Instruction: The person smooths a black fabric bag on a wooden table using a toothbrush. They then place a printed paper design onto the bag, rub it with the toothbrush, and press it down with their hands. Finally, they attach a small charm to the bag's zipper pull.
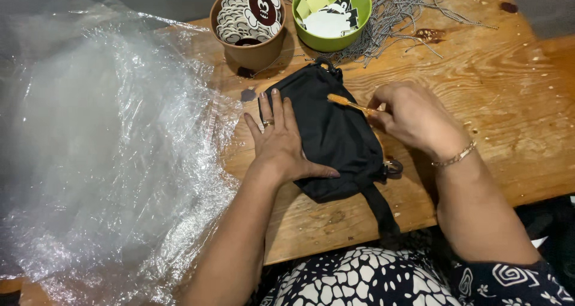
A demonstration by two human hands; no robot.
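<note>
1. The left hand (280, 141) lies flat, fingers spread, on a black pouch (335, 138) on the wooden counter (509, 102); clear plastic sheet (102, 150) just beside.
2. The right hand (413, 117) pinches a small orange brush (347, 102) over the pouch.
3. Beyond: brown cup (248, 27), green bowl (331, 12), beaded chains (407, 9).

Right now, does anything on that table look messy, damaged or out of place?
Mostly tidy. The grey cords lie in a loose tangle behind the green bowl rather than in a container, and the clear plastic sheet is crumpled and hangs off the table's left edge. The black pouch under both hands looks undamaged.
</note>
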